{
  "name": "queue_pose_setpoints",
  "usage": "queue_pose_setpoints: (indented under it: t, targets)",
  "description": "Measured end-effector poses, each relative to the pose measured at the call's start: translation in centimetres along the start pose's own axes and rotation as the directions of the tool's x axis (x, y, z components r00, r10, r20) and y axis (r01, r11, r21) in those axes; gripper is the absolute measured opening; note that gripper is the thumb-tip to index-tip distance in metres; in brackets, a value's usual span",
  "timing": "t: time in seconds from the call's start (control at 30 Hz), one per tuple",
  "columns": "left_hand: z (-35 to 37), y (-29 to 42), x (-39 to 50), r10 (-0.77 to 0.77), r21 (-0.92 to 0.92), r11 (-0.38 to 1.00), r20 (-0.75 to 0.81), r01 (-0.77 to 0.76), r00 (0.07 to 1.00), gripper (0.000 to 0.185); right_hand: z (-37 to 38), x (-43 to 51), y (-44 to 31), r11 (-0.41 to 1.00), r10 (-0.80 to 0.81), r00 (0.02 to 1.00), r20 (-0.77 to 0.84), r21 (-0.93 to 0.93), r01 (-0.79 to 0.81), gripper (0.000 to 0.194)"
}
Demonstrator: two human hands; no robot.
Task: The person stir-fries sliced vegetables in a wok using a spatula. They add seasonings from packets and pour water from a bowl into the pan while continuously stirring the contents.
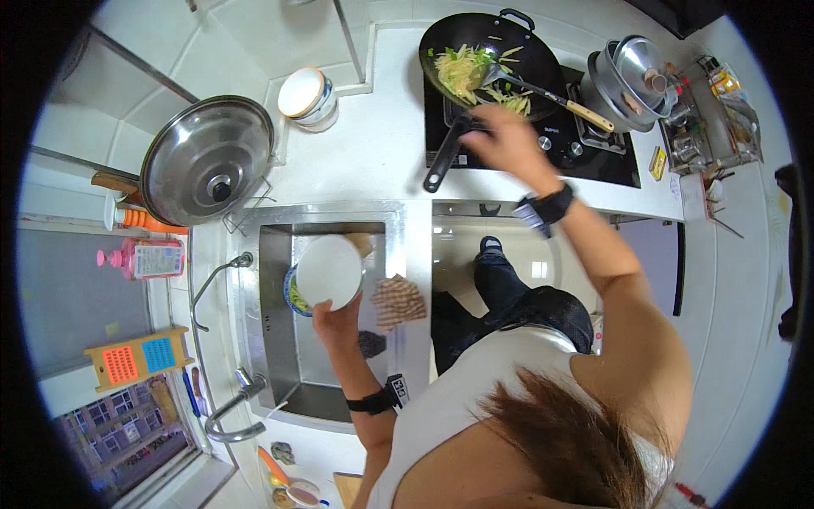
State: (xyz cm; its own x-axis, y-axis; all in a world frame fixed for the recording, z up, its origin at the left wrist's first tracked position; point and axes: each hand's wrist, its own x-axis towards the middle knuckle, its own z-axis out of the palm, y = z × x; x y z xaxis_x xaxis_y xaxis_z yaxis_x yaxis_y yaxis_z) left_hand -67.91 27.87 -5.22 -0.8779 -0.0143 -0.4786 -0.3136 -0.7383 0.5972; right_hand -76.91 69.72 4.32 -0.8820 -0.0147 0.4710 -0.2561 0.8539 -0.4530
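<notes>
My left hand (337, 321) grips the near rim of a white plate or shallow bowl (329, 270) above the steel sink. Partly under it, a blue-rimmed bowl (292, 299) shows green shreds inside. My right hand (499, 137), slightly blurred, is at the near side of a black wok (540, 57), by the base of its long black handle (445, 156); its fingers' exact hold is unclear. Pale shredded vegetable (461, 70) with green pieces lies in the wok. A metal spatula with a wooden handle (588, 116) rests in the wok, its handle over the rim.
Stacked pots (626, 83) stand right of the wok on the black gas hob (598, 162). A checked cloth (399, 302) lies on the sink's right edge. A large lid (210, 159) and stacked bowls (308, 98) are at left. A curved faucet (235, 426) reaches toward the sink.
</notes>
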Motion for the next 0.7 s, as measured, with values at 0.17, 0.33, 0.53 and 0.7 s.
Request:
queue_pose_setpoints:
  t: [0.17,0.33,0.53,0.7]
  targets:
    - [13.5,-5.3,0.0,-0.17,0.194,0.971,0.145,0.14,0.975,0.077,-11.7,-3.0,17.6,0.537,0.316,0.949,0.016,-0.827,-0.165,0.072]
    - [26.9,-12.3,1.7,-0.224,0.39,0.912,0.212,0.128,0.951,0.077,-13.5,-5.3,25.2,0.841,0.192,0.935,0.299,-0.541,0.0,0.034]
    - [39.0,-18.7,7.1,-0.297,0.619,0.776,0.183,0.125,0.937,0.084,-16.5,-3.7,27.1,0.884,0.447,0.832,0.33,-0.017,-0.468,0.031]
    - [45.9,-25.0,15.9,-0.285,0.821,0.57,0.149,0.042,0.947,0.092,-18.0,-2.6,27.7,0.807,0.527,0.772,0.355,0.073,-0.586,0.032]
